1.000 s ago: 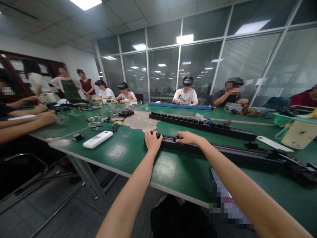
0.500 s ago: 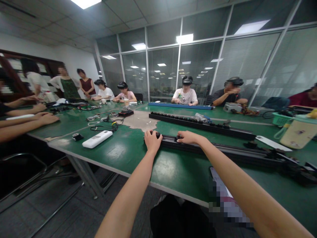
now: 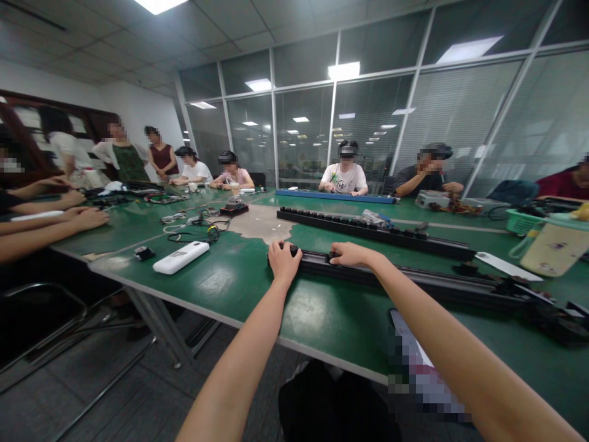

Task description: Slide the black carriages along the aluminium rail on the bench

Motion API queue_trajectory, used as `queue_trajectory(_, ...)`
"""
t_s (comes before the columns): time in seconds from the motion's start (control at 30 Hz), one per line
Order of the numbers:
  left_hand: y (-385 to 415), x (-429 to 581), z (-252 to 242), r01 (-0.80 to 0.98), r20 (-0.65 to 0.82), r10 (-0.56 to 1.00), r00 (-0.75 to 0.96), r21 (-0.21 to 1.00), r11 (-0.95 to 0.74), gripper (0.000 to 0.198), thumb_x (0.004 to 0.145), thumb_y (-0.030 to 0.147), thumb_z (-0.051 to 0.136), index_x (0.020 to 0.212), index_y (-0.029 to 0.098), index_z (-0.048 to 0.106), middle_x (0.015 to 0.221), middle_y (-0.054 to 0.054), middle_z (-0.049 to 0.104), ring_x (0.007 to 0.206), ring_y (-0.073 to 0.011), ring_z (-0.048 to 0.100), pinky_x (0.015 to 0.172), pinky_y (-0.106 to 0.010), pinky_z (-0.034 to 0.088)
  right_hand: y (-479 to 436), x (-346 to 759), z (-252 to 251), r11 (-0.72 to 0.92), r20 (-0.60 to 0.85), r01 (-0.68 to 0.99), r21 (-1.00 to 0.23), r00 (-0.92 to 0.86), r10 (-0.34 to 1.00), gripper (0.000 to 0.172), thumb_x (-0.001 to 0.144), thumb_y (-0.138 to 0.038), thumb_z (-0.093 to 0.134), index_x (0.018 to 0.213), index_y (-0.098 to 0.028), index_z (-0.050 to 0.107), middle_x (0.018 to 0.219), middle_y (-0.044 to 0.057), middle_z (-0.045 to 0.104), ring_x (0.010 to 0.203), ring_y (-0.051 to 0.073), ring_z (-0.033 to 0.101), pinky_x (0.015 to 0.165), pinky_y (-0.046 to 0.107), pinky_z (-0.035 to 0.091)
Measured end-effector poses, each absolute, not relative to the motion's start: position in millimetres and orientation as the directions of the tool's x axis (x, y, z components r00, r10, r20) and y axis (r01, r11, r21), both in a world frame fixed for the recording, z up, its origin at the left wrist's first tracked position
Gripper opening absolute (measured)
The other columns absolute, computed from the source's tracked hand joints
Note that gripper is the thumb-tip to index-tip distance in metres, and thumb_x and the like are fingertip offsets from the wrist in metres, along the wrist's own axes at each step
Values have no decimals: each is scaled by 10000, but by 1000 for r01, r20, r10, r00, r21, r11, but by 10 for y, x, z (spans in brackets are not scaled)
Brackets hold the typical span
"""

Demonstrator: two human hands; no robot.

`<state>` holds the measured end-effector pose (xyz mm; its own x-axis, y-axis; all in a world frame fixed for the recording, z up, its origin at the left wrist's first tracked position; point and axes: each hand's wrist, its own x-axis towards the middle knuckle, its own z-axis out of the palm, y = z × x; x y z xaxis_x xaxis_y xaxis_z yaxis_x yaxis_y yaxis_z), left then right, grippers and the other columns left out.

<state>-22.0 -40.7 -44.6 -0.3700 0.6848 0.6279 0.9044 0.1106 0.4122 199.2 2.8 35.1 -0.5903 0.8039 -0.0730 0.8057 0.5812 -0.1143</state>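
Observation:
A long black rail lies across the green table in front of me, running off to the right. My left hand is closed around its left end, where a dark piece shows by the fingers. Farther along the rail my right hand pinches a small black block that sits in the channel. The fingers hide most of the block. Past the hands lies a second black rail with a row of black blocks along it.
A white oblong device and a small black part lie to the left. Cables are spread behind them. At right stand a cream bucket and a green basket. A phone lies by the near edge. Several people sit around the table.

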Motion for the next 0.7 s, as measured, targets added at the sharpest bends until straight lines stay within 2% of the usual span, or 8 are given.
queue_trajectory(0.23, -398, -223, -451, 905, 631, 682, -369, 412, 109, 265, 899, 410, 686, 1067, 219, 758, 1271, -130, 600, 1215, -305, 521, 1072, -397, 417, 53, 2024, 347, 593, -71, 799, -100, -600, 797, 319, 945, -343, 645, 1205, -159, 640, 1284, 131, 713, 1117, 247, 680, 823, 267, 461)
queue_trajectory(0.47, -405, -218, -446, 905, 631, 682, -369, 410, 110, 273, 901, 412, 682, 1075, 215, 755, 1279, -129, 596, 1222, -304, 515, 1076, -393, 411, 38, 2003, 317, 576, -52, 806, -140, -586, 808, 288, 937, -315, 657, 1181, -162, 659, 1292, 133, 715, 1133, 250, 678, 843, 266, 472)
queue_trajectory(0.7, -420, -206, -424, 901, 611, 697, -375, 416, 121, 275, 906, 419, 674, 1085, 223, 747, 1286, -124, 589, 1228, -297, 514, 1085, -390, 403, -25, 2016, 306, 542, -67, 832, -113, -551, 832, 367, 974, -374, 604, 1276, -172, 659, 1338, 141, 701, 1203, 287, 667, 904, 303, 485)
